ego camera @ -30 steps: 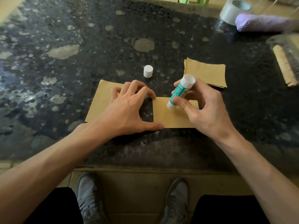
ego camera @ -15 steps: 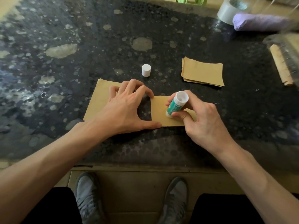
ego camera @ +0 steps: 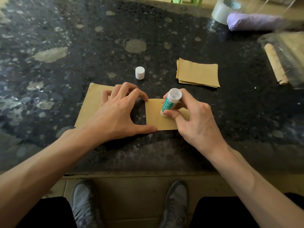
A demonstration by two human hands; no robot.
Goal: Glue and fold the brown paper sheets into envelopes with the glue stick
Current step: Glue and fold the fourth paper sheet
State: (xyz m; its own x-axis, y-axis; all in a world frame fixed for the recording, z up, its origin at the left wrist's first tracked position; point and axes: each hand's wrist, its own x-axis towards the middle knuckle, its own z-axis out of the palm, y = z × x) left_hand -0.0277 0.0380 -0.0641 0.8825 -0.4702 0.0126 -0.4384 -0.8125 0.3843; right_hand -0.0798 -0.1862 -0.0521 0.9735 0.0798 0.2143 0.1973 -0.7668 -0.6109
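Head view: R hand (ego camera: 194, 119) grip curled round glue stick (ego camera: 170, 103), tip down on brown sheet (ego camera: 154, 117), near-centre of counter (ego camera: 82, 46). L hand (ego camera: 118, 116) splayed, holding nothing, pins the sheet's left edge. Best approach: light even strokes w/ firm L-hand pressure so the paper can't skid.

The worktop (ego camera: 82, 38) is dark speckled stone, polished and glossy with pale reflections. The brown paper sheets (ego camera: 198, 73) look matt and smooth. The glue stick (ego camera: 170, 104) and its cap (ego camera: 140, 72) are smooth plastic.
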